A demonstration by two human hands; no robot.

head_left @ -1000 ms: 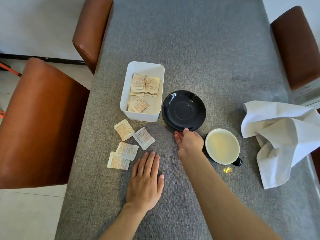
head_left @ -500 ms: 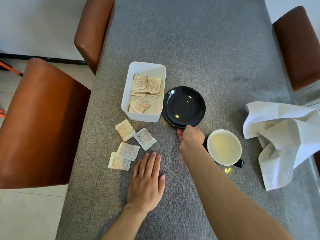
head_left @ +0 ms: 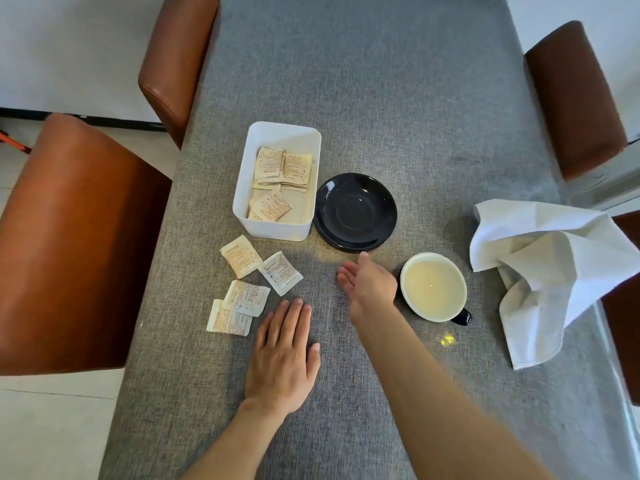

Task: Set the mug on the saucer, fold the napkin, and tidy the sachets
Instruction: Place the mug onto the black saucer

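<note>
A black saucer (head_left: pixel 355 211) lies empty mid-table, against the white tray (head_left: pixel 275 133). The dark mug (head_left: pixel 433 287) with a pale inside stands right of my right hand, handle toward me. My right hand (head_left: pixel 369 284) hovers open just in front of the saucer, touching neither it nor the mug. My left hand (head_left: pixel 282 355) rests flat on the table, fingers apart. Several loose sachets (head_left: pixel 254 284) lie left of my hands; several more sit inside the tray. A crumpled white napkin (head_left: pixel 554 271) lies at the right edge.
The table is covered in grey cloth (head_left: pixel 381 81). Brown leather chairs stand at the left (head_left: pixel 69 244), far left (head_left: pixel 176 57) and right (head_left: pixel 575 95). A small yellow speck (head_left: pixel 447 339) lies near the mug.
My right hand let go of the saucer's near rim and drew back, fingers opening. The saucer had been pushed slightly away toward the tray. My left hand stayed put.
</note>
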